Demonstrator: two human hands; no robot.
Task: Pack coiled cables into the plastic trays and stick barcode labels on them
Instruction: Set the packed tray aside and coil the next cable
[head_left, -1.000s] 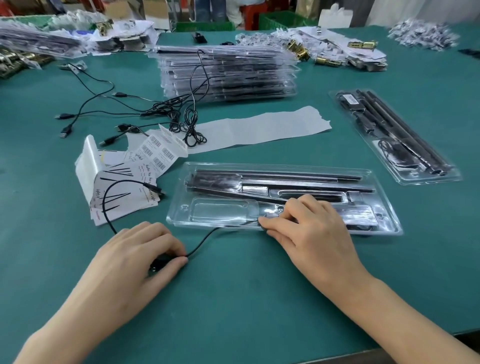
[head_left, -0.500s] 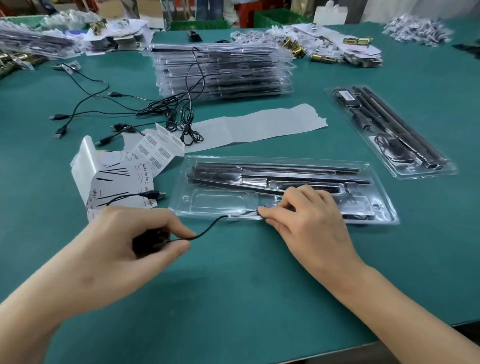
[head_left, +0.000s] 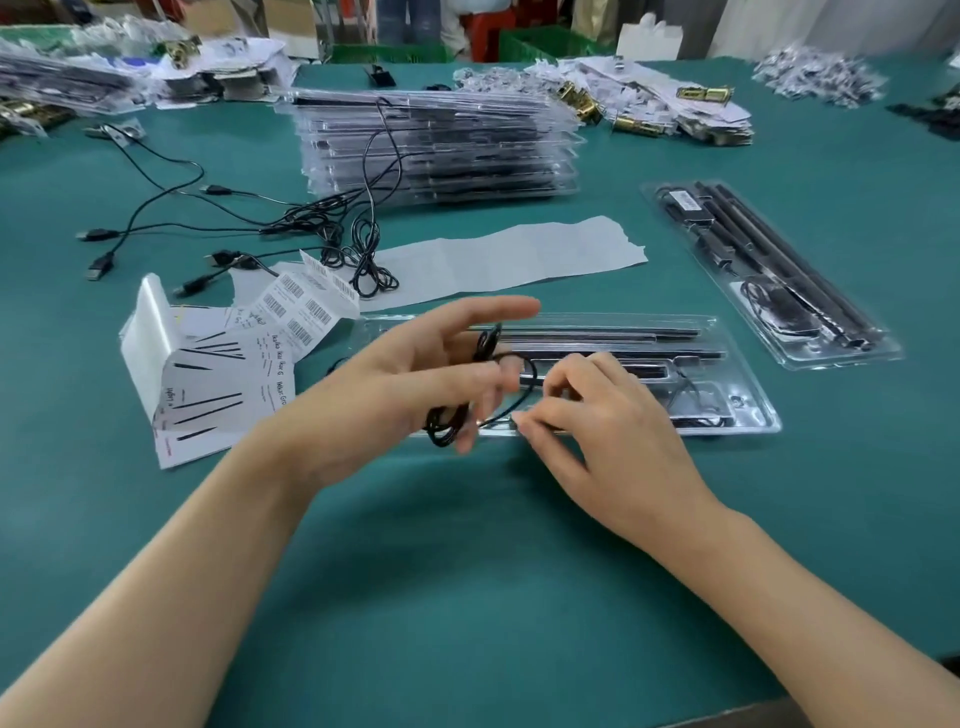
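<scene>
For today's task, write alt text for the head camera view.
Over a green table, the left hand winds a thin black cable around its fingers while the right hand pinches the cable's other end above a clear plastic tray of black rods; barcode labels lie left.

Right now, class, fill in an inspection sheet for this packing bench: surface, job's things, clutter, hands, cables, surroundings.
Surface: green table.
Job's things: open tray in front; filled tray to its right; tray stack; barcode labels.
Clutter: backing paper strip; printed cards.
Hands: left hand winding black cable; right hand pinching its end.
Cables: loose USB leads.
Surroundings: green crates.
</scene>
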